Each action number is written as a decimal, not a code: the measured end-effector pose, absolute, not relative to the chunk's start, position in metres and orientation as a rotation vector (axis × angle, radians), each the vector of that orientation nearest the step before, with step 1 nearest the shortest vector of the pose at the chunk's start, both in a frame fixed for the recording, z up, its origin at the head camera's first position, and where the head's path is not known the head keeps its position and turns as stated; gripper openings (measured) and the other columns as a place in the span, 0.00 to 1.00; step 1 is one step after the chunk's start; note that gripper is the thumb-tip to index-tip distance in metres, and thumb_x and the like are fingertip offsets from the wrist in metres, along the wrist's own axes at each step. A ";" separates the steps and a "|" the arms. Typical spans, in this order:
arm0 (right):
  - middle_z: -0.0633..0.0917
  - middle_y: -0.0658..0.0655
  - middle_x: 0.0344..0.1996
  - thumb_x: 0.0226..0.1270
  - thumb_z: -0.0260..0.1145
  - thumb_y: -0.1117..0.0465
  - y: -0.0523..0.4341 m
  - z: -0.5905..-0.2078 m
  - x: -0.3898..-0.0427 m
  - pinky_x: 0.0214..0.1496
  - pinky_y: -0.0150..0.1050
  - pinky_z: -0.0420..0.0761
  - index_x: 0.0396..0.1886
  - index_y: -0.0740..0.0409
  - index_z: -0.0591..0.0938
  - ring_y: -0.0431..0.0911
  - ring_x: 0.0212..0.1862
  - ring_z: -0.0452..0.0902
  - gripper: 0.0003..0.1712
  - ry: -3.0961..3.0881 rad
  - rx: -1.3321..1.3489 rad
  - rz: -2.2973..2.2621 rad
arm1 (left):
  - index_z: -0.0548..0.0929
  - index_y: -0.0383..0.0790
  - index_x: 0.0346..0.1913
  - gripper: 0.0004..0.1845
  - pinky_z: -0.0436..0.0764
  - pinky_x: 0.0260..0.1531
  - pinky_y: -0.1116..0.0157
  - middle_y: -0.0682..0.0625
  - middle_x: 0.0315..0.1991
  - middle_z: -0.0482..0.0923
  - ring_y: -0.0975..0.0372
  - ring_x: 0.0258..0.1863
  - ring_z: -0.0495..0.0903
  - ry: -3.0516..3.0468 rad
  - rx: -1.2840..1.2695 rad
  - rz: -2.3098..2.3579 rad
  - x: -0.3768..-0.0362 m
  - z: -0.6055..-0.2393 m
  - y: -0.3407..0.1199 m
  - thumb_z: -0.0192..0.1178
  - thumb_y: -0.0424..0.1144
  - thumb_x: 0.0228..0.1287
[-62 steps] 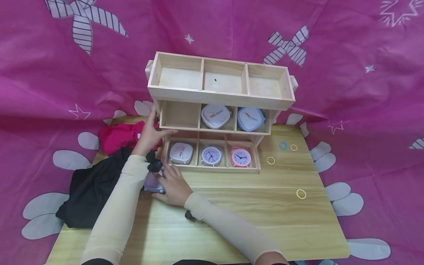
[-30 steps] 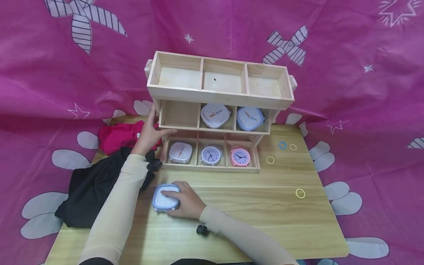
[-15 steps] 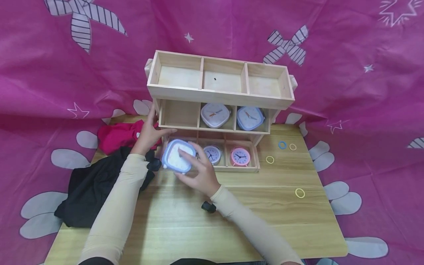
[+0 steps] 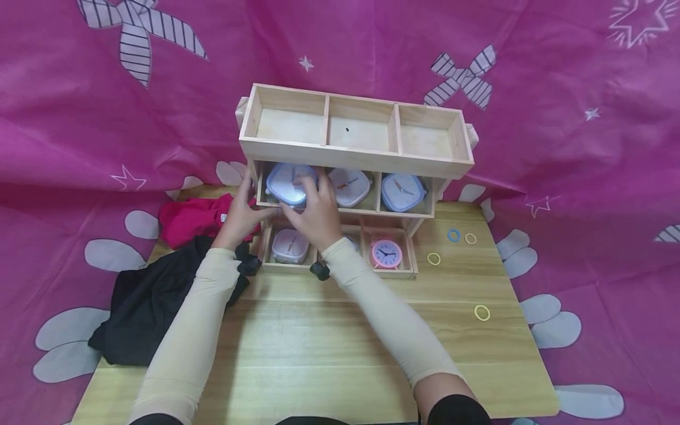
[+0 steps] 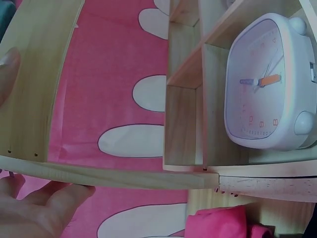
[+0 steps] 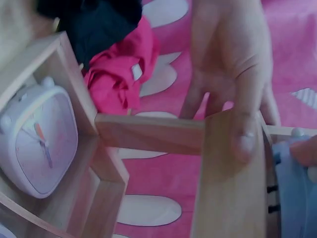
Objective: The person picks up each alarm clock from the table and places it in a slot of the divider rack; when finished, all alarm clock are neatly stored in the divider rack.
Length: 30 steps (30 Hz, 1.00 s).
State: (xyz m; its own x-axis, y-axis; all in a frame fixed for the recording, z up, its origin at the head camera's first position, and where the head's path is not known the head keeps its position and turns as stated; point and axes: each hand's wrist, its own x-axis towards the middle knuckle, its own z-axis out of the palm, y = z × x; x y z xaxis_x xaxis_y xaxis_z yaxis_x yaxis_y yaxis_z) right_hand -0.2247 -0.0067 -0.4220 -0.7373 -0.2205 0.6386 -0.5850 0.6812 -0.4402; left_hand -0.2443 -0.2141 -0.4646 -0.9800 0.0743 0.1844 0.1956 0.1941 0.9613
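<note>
My left hand [image 4: 238, 217] grips the left end of the middle tier of a three-tier wooden rack [image 4: 356, 155], thumb over its front edge. In that tier's left compartment, my right hand [image 4: 317, 217] holds a blue-rimmed alarm clock [image 4: 280, 182] by its right side; the right wrist view shows only part of this blue clock [image 6: 292, 193]. A white alarm clock [image 4: 355, 188] and another blue-rimmed one [image 4: 402, 192] lie in the compartments beside it. Below are a pale alarm clock [image 4: 289, 245], a round one mostly behind my right wrist, and a pink one [image 4: 386, 254].
The rack's top tier has three bare compartments. Black cloth [image 4: 159, 307] and red cloth [image 4: 193, 218] lie left of the rack. Several small rings, one of them blue [image 4: 453, 235], are on the wooden table [image 4: 329, 366] at right. A pink curtain [image 4: 361, 41] hangs behind.
My right hand has brought the blue-rimmed clock from beside the black cloth, over the table and up into the middle tier's left compartment. My left hand keeps its place on the rack.
</note>
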 end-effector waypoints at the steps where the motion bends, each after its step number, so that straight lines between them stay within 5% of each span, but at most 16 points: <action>1: 0.76 0.68 0.69 0.59 0.82 0.49 -0.008 -0.422 -0.228 0.76 0.54 0.77 0.53 0.57 0.80 0.61 0.70 0.76 0.29 -2.357 0.609 0.840 | 0.40 0.73 0.86 0.70 0.74 0.71 0.36 0.49 0.88 0.47 0.42 0.85 0.56 -2.347 -0.273 -1.926 -0.245 -0.465 -0.214 0.78 0.25 0.57; 8: 0.80 0.63 0.64 0.59 0.81 0.44 -0.015 -0.424 -0.240 0.83 0.62 0.65 0.48 0.54 0.82 0.57 0.72 0.74 0.26 -2.408 0.525 0.648 | 0.38 0.71 0.87 0.70 0.66 0.78 0.35 0.50 0.89 0.42 0.42 0.87 0.49 -2.365 -0.271 -1.915 -0.246 -0.467 -0.212 0.79 0.27 0.58; 30: 0.78 0.60 0.70 0.65 0.77 0.40 -0.022 -0.427 -0.251 0.87 0.62 0.59 0.47 0.51 0.82 0.55 0.78 0.69 0.24 -2.512 0.544 0.542 | 0.37 0.70 0.87 0.71 0.71 0.74 0.35 0.48 0.89 0.45 0.42 0.86 0.52 -2.377 -0.238 -1.920 -0.245 -0.467 -0.215 0.78 0.26 0.58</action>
